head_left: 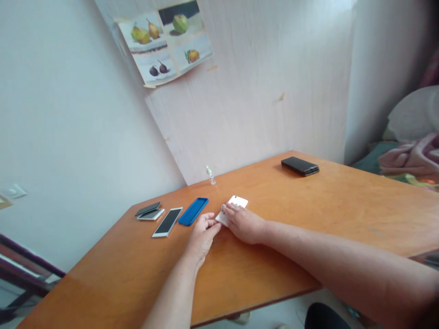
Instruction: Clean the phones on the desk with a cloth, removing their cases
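A white phone lies back up on the wooden table, its dark camera spot showing near the far end. My right hand rests across the middle of it, fingers stretched out and close together, covering much of its back. At the phone's near left corner, my left hand has thumb and fingers closed on the edge. Just left of that hand is an empty blue phone case, open side up. Beside the case lies a white-framed phone with its dark screen up.
Farther left, a dark flat piece leans over another white phone. A small clear bottle stands at the table's back edge. Toward the back right lies a black phone-like stack. The table meets a board with fruit paintings.
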{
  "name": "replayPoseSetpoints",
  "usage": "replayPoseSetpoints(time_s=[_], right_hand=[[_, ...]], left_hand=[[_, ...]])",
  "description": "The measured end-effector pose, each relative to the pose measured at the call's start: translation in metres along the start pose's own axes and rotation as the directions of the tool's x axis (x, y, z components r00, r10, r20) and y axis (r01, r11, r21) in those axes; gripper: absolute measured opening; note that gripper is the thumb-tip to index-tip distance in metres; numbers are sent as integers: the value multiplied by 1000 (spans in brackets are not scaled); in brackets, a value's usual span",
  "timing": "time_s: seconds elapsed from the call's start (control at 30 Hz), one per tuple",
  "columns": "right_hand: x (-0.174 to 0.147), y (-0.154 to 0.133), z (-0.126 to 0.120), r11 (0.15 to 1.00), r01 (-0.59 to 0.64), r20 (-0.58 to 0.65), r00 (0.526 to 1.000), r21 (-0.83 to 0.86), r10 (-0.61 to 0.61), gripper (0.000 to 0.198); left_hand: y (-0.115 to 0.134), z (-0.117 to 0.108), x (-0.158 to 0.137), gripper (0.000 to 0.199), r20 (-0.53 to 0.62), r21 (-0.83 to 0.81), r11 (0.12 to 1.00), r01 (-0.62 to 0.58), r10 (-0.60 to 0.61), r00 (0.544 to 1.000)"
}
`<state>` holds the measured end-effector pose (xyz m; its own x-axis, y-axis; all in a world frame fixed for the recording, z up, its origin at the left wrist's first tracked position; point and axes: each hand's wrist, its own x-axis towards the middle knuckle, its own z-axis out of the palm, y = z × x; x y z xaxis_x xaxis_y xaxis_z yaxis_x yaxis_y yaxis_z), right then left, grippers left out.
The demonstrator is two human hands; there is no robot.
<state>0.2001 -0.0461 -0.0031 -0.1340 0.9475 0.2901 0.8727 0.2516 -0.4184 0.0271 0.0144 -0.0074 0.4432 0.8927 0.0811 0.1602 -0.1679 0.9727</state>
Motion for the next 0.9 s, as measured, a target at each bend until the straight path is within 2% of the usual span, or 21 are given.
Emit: replayPoseSetpoints(time_s=[0.1,0.23,0.43,0.6,0.67,0.73,0.83,0.9], right_hand=[[4,9,-2,991,-129,-17,992,-26,128,56],[1,2,-4,991,-129,-3,992,-17,129,57],[-6,-18,1,999,15,25,1000,36,-16,56],[-9,-19,4,984,170,37,984,59,-172,58],[-8,-16,4,979,191,13,981,69,-192,55],[-6,-11,2,989,132,1,991,64,-132,55],[-3,-4,-3,998,-48,31,998,47,47,61],[-3,-3,-5,994,-102,56,994,46,99,65]], left_hand=[[-2,-3,2,56,-6,9,1000,28,-28,1000],[2,-5,2,57,-26,-61,998,33,-35,999],[8,-1,-1,48,15,-148,989,21,-19,1000],[8,3,0,43,21,-170,985,-11,15,1000],[8,2,0,40,1,-167,986,-19,20,1000],[9,1,-1,39,-16,-157,987,-22,20,1000],[12,0,-3,38,-34,-140,990,-26,22,999],[14,0,-4,38,-47,-139,990,-34,28,999]])
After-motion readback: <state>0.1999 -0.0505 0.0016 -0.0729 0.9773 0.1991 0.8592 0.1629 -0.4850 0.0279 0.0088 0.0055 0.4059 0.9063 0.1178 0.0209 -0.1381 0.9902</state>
